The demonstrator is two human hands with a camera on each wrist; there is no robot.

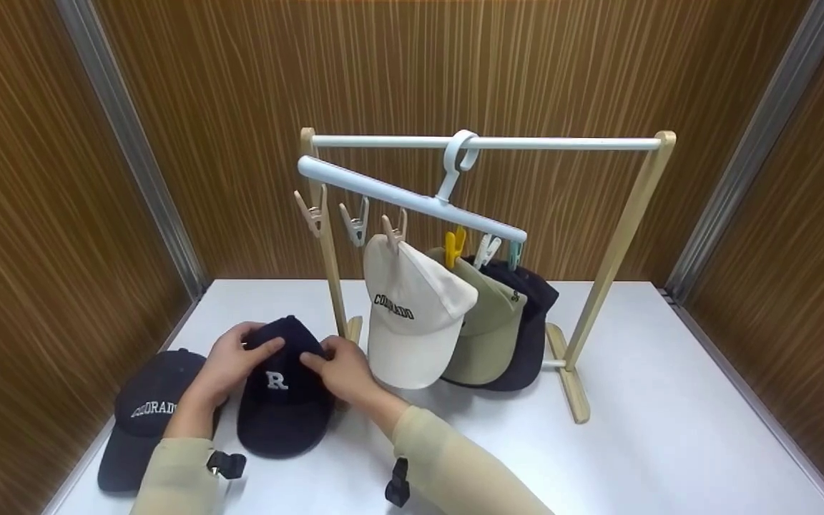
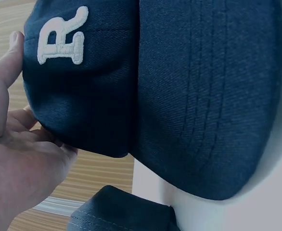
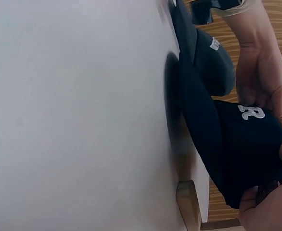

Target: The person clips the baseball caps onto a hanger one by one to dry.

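Note:
Both hands hold a navy baseball cap [image 1: 285, 408] with a white R on its front, its brim pointing down. My left hand [image 1: 229, 361] grips the crown's left side, thumb across the front and fingers behind. On the other side my right hand [image 1: 344, 368] pinches the crown near its top edge. In the left wrist view the R cap [image 2: 93, 91] fills much of the picture, with the left hand [image 2: 25, 163] at its crown. A dark cap lettered COLORADO [image 1: 147, 400] lies on the table, partly behind the left forearm.
A wooden rack [image 1: 619, 250] carries a tilted white hanger [image 1: 398, 194]. From its clips hang a white cap [image 1: 419, 315], an olive cap [image 1: 491, 336] and a dark cap [image 1: 537, 322]. Two left clips, a beige clip [image 1: 315, 214] and a pale clip [image 1: 357, 225], hold nothing.

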